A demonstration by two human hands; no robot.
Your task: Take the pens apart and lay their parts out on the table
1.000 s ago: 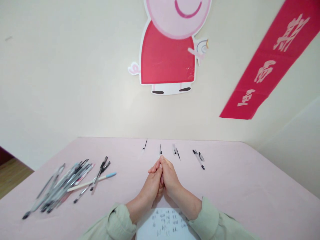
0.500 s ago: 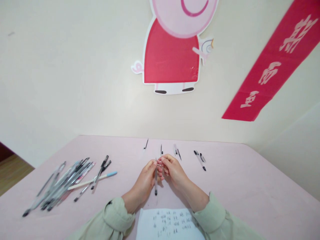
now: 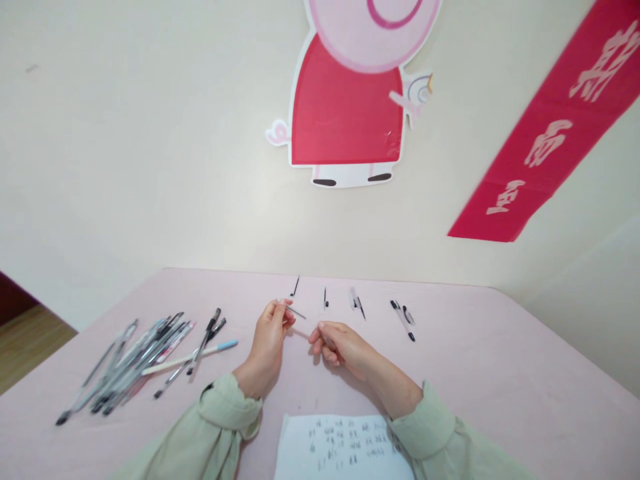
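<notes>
My left hand (image 3: 269, 340) is closed, its thumb and fingertips pinching a thin dark pen refill (image 3: 296, 312) that points right and slightly down. Just to the right, my right hand (image 3: 345, 345) has its fingers curled in with the thumb on top. What it holds, if anything, I cannot make out. A pale, blurred streak shows between the two hands. Beyond them lie small groups of pen parts: a dark refill (image 3: 297, 285) with a small black piece, another refill (image 3: 325, 295), and a clear cap with a dark refill (image 3: 361, 307).
On the left lies a heap of pens (image 3: 135, 367), with several black-capped pens (image 3: 205, 340) and a white and blue pen (image 3: 200, 356) beside it. A pen and cap (image 3: 403, 321) lie at right. Handwritten paper (image 3: 343, 447) lies near me on the pink table (image 3: 480, 400).
My hands have drawn apart, the left moving left and away from me. The upright pen barrel between them is gone from view, and a thin refill now shows in my left hand.
</notes>
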